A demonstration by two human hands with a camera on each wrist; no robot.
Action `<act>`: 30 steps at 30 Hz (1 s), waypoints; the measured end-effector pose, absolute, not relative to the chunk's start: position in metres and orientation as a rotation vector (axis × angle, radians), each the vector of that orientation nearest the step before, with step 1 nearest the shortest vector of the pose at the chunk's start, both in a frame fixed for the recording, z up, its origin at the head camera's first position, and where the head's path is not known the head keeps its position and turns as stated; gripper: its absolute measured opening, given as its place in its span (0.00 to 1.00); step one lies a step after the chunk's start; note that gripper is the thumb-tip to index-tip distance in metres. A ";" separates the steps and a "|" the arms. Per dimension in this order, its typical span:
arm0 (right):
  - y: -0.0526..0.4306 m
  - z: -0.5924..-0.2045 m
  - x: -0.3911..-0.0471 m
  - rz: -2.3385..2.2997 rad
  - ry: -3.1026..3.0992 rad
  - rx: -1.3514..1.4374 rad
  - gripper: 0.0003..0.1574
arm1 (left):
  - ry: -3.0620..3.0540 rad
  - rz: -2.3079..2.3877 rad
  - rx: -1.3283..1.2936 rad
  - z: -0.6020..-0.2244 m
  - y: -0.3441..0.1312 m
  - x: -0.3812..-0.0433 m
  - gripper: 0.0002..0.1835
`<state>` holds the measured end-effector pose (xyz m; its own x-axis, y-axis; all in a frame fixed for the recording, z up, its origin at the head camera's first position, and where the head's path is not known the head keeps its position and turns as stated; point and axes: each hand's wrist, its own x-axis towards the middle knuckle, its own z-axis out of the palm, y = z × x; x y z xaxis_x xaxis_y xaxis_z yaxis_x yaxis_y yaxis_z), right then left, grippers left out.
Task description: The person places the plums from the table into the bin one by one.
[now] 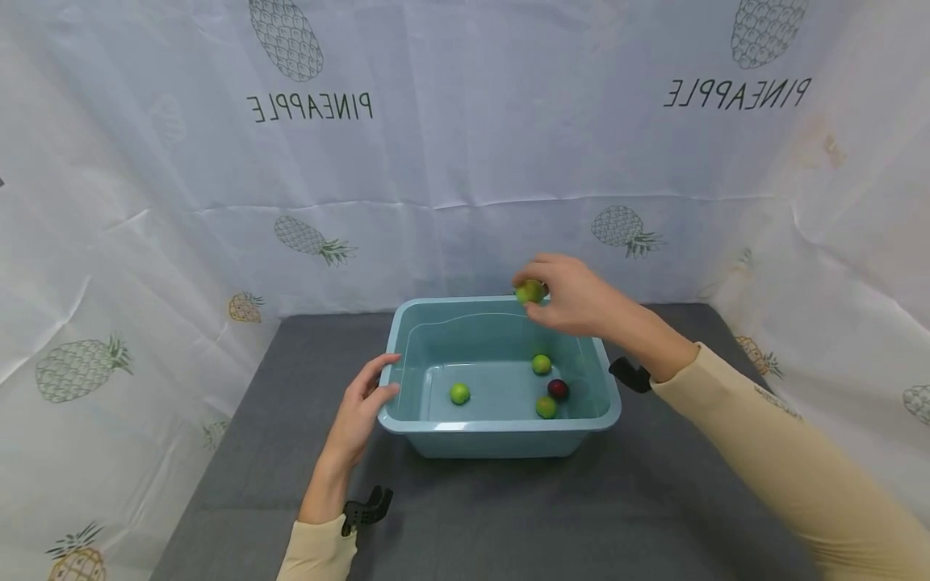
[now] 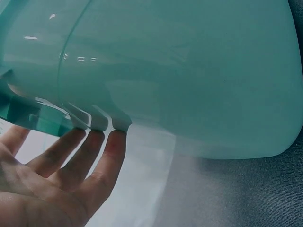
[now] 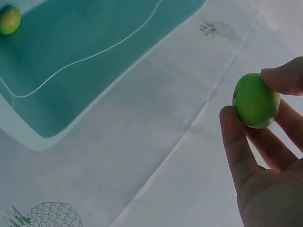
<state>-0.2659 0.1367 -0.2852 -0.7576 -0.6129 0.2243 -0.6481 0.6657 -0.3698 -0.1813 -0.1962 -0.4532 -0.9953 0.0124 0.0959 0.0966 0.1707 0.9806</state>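
My right hand (image 1: 576, 300) is raised over the back right rim of a light teal plastic basin (image 1: 501, 425). Its thumb and fingers pinch a small, smooth green fruit (image 3: 257, 100), seen closely in the right wrist view; the exact kind is unclear. At the basin's left side, my left hand (image 1: 358, 411) holds the rim, thumb and index finger over the edge. In the left wrist view, several fingertips (image 2: 116, 142) press the outer wall. On the basin floor lie a green fruit (image 1: 459, 394) at left, two more greenish fruits (image 1: 541, 364) at right, and a dark red fruit (image 1: 558, 390).
The basin stands on a table with a dark grey cloth (image 1: 494, 516). White curtains (image 1: 465, 145) printed with pineapples close off the back and both sides. Each wrist wears a black camera mount (image 1: 368, 508).
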 end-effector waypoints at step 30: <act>0.078 -0.358 -0.306 0.317 -3.025 1.225 0.23 | -2.343 -1.979 -0.114 -0.453 -0.198 -0.183 0.23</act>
<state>-0.3059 0.0777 -0.3580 -0.7128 -0.6992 -0.0547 -0.6727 0.7037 -0.2285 -0.1831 -0.1976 -0.4530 -0.9946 0.0098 0.1035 0.1037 0.1668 0.9805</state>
